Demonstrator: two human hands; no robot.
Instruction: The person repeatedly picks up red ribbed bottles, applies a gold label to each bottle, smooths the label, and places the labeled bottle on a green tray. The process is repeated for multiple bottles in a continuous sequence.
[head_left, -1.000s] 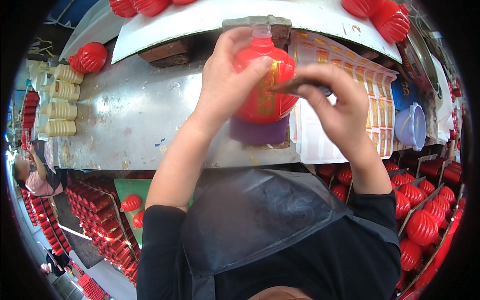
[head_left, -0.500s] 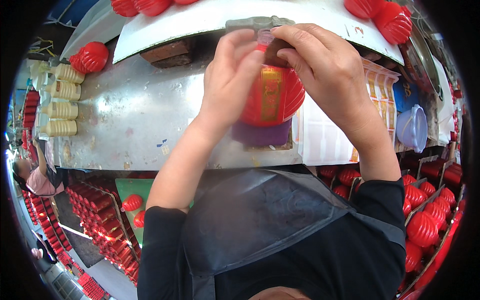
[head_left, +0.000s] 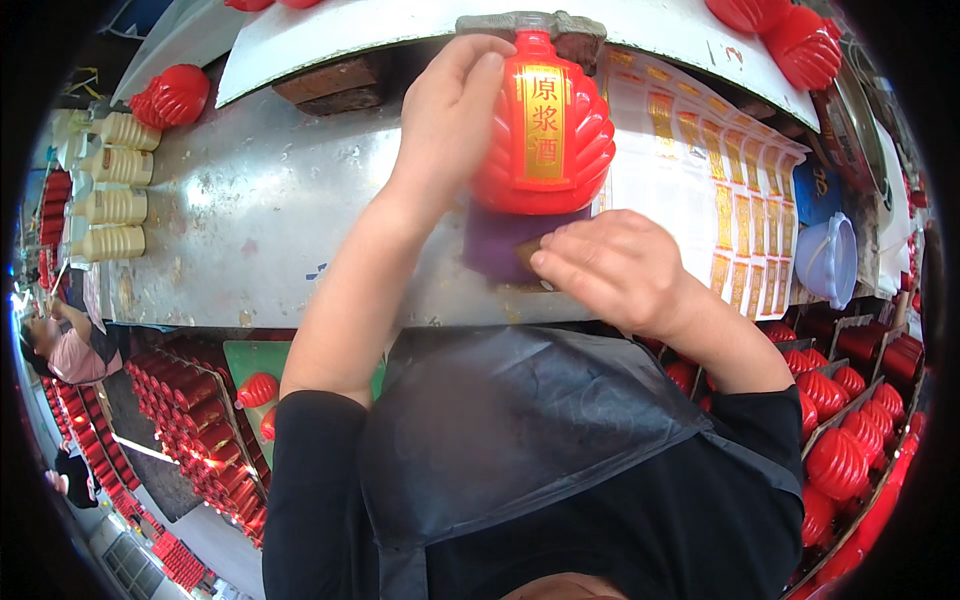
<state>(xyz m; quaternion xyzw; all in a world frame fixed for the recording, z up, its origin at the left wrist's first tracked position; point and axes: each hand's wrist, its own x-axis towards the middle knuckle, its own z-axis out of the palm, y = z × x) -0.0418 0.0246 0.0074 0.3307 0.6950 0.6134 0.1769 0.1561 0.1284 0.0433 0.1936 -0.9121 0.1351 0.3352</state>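
A ribbed, round red bottle [head_left: 590, 140] with a gold label [head_left: 545, 125] down its front lies on the bench, its clear neck pointing to the far side. My left hand [head_left: 445, 120] grips it by the left shoulder, just below the neck; some of those fingers are hidden by the hand itself. Under the bottle's near end is a purple pad [head_left: 490, 240]. Beside that pad, my right hand [head_left: 615, 265] pinches a small flat brown piece [head_left: 528, 253], apart from the bottle. A grey block [head_left: 578, 42] stands behind the bottle's neck.
Sheets of gold labels [head_left: 735, 190] spread over the bench's right side, near a pale blue bucket [head_left: 828, 260]. Cream bottles [head_left: 120, 165] line the left end. A white board [head_left: 400, 30] crosses the far side, with bricks [head_left: 330, 85] beneath. Crates of red bottles [head_left: 845, 460] stand right.
My right hand has come down from the bottle's neck to the near side, carrying the brown piece. The bottle has shifted slightly away, and its label now shows in full.
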